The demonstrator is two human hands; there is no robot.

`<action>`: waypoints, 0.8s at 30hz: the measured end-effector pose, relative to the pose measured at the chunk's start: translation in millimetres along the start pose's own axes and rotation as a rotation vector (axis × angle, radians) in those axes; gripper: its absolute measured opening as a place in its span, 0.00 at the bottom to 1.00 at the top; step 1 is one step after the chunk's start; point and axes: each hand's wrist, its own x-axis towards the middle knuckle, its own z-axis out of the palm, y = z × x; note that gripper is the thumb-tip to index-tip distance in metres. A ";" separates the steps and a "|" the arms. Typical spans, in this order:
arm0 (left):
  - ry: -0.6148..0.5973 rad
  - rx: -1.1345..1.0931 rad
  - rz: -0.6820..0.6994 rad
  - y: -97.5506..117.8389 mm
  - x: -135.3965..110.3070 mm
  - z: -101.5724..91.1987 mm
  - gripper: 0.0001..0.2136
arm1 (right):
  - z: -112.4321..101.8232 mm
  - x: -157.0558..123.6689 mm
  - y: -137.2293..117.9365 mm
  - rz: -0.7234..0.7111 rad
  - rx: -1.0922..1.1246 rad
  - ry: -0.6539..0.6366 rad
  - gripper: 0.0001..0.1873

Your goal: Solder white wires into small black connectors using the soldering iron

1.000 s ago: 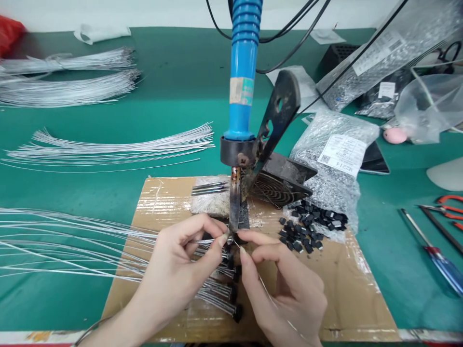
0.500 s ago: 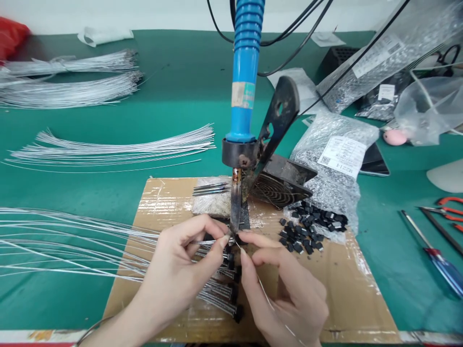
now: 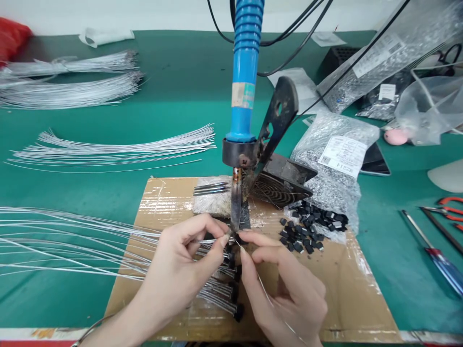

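A blue-handled soldering iron is fixed in a stand, pointing down with its tip between my hands. My left hand is closed, pinching a white wire whose end lies close under the tip. My right hand is closed on a thin strand of solder wire, which runs down across the palm. Its index fingertip is beside a small black connector, partly hidden by the fingers. Below the left hand, several white wires with black connectors on their ends lie on the cardboard.
Loose black connectors are heaped right of the iron, before a black fan and a labelled bubble-wrap bag. White wire bundles lie on the green mat at left. A screwdriver and orange-handled pliers lie at right.
Almost nothing differs. Both hands keep their places under the iron's tip, with only a very slight shift of the right hand.
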 end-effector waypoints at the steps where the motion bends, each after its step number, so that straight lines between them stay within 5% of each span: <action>1: -0.003 0.000 0.001 0.2 0.1 0.1 0.06 | -0.3 -0.4 0.4 0.000 -0.003 -0.002 0.12; 24: -0.008 -0.007 -0.008 -2.0 -1.0 0.1 0.06 | 1.1 -0.8 0.5 -0.015 -0.052 0.010 0.13</action>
